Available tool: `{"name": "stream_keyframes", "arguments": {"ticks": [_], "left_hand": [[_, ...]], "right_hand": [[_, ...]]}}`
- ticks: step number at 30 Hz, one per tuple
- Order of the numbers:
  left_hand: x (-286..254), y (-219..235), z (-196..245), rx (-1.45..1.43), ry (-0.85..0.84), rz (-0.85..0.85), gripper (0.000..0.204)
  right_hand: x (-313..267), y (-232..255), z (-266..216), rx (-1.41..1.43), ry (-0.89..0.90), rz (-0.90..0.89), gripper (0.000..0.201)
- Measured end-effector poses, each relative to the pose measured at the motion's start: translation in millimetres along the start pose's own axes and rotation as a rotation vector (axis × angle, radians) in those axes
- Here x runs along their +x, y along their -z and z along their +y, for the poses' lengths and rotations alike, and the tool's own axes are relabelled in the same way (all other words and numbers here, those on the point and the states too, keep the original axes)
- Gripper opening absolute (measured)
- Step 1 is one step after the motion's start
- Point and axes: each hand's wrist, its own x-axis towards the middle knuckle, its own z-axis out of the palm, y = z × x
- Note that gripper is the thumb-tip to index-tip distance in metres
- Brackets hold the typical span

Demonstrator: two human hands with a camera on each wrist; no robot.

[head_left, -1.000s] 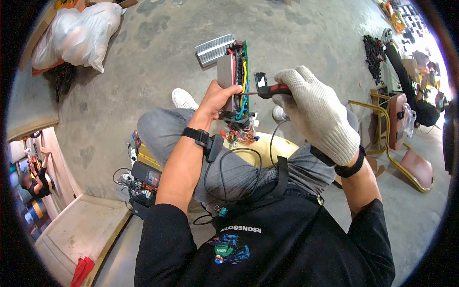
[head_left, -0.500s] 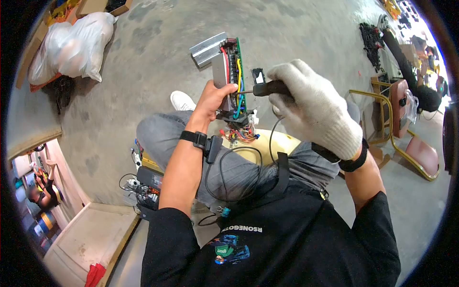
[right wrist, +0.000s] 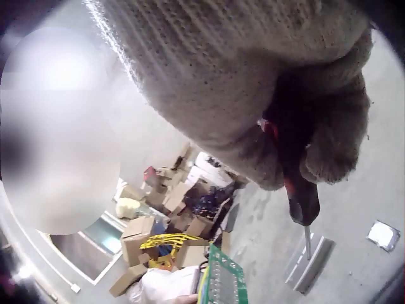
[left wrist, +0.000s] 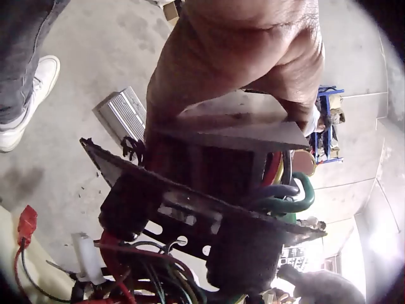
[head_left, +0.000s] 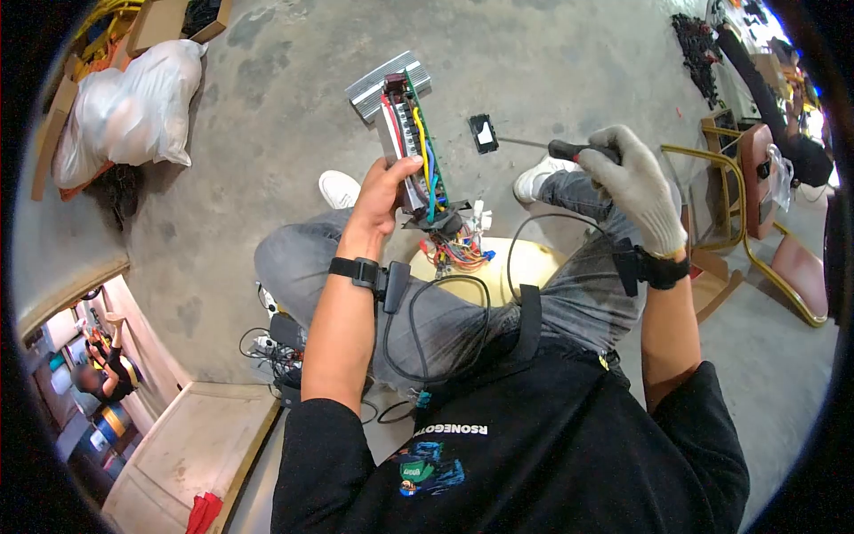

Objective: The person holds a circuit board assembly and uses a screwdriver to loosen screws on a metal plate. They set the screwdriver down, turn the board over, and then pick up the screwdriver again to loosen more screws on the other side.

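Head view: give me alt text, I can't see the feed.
A person's bare left hand grips a wired circuit-board module; the gloved right hand holds a screwdriver clear of it. Beyond, on the concrete floor, lie a ridged metal piece and a small black item.

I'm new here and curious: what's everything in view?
Circuit unit: one, green and grey, in left hand
Screwdriver: one, black and red, in right hand
Ridged metal piece: one, silver, floor
Small flat part: one, black and white, floor
Plastic bag: one, white, upper left
Cardboard boxes: several, brown, upper left
Cable: at least one, black, over lap
Cloth: one, red, lower left
Gold-framed chair: at least one, brown, right
Distant people: at least two, dark clothes, edges
Other clutter: uncountable
Shoes: two, white, floor
Left hand: one, bare, gripping unit
Right hand: one, off-white glove, gripping screwdriver
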Motion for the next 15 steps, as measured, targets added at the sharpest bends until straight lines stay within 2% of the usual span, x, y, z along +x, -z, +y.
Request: {"name": "stream_keyframes", "arguments": {"ticks": [4, 6, 7, 8, 11, 13, 15], "left_hand": [[-7.0, -9.7, 5.4, 0.006, 0.023, 0.055, 0.029], [-2.3, -1.0, 1.2, 0.036, 0.044, 0.038, 0.028], [-0.4, 2.3, -0.8, 0.027, 0.059, 0.041, 0.028], [0.8, 5.7, -4.4, 0.014, 0.075, 0.046, 0.028], [-1.8, 4.0, -1.0, 0.023, 0.116, 0.039, 0.031], [0.7, 8.1, -3.7, 0.050, 0.144, 0.046, 0.034], [2.1, 11.7, -7.0, 0.052, 0.150, 0.051, 0.034]], "right_hand": [[19.7, -32.0, 55.3, 0.064, 0.114, -0.012, 0.036], [32.5, -46.0, 71.1, -0.078, 0.015, -0.052, 0.038], [36.0, -52.0, 71.6, -0.009, -0.036, -0.108, 0.037], [40.2, -61.3, 75.6, 0.094, -0.190, -0.146, 0.038], [47.5, -85.9, 100.3, 0.083, -0.189, -0.152, 0.041], [57.0, -104.0, 128.4, 0.039, -0.256, -0.299, 0.047], [58.0, -115.9, 146.3, 0.021, -0.281, -0.327, 0.049]]}}
